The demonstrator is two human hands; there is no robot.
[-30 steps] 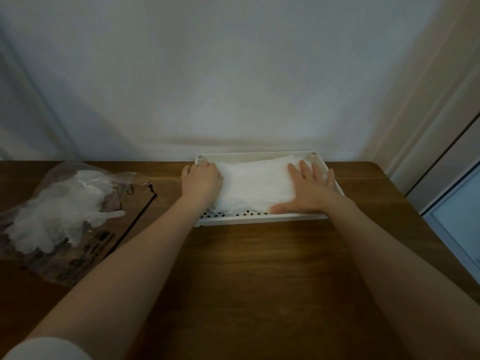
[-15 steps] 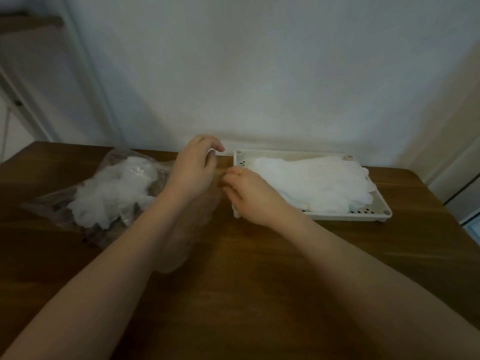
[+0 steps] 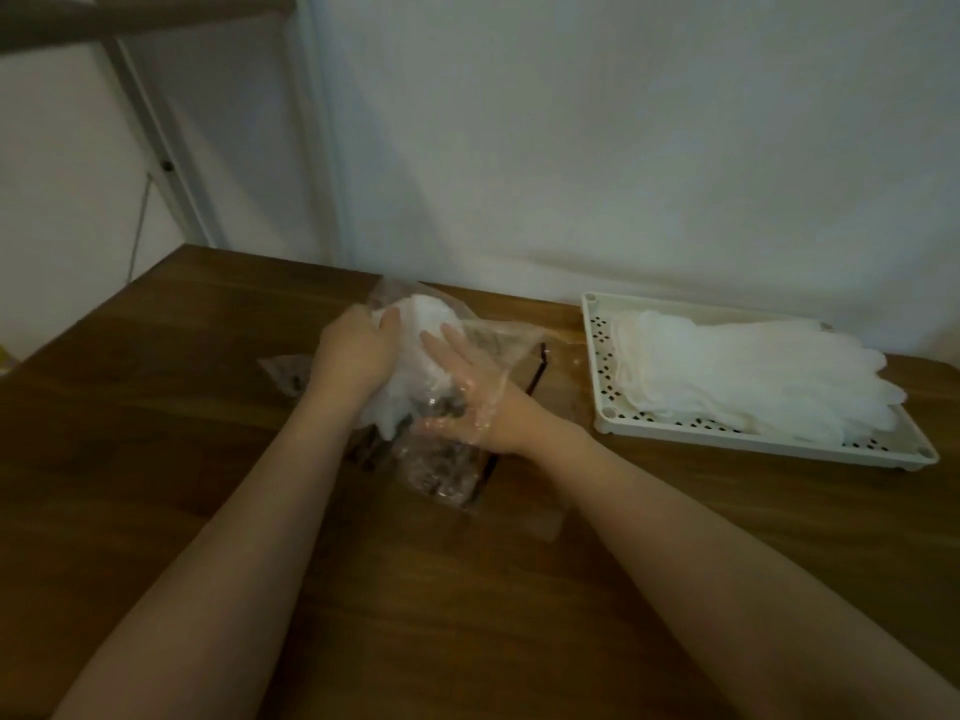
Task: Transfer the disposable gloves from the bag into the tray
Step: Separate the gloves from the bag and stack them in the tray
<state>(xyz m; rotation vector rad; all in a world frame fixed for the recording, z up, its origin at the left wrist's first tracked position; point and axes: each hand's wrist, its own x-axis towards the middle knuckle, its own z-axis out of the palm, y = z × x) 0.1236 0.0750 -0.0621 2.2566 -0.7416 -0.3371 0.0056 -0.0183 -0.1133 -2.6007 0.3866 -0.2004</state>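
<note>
The right hand is reaching inside the bag, fingers fairly straight against the gloves still in it, while the left hand is gripping the bag and bundle from outside. A second ago both hands were pressing a pile flat in the tray; now they are back at the bag, so another batch is probably coming out.

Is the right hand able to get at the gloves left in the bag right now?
Probably yes. The right hand is already inside the open bag, fingers against the gloves, while the left hand grips the bundle from the other side.
</note>
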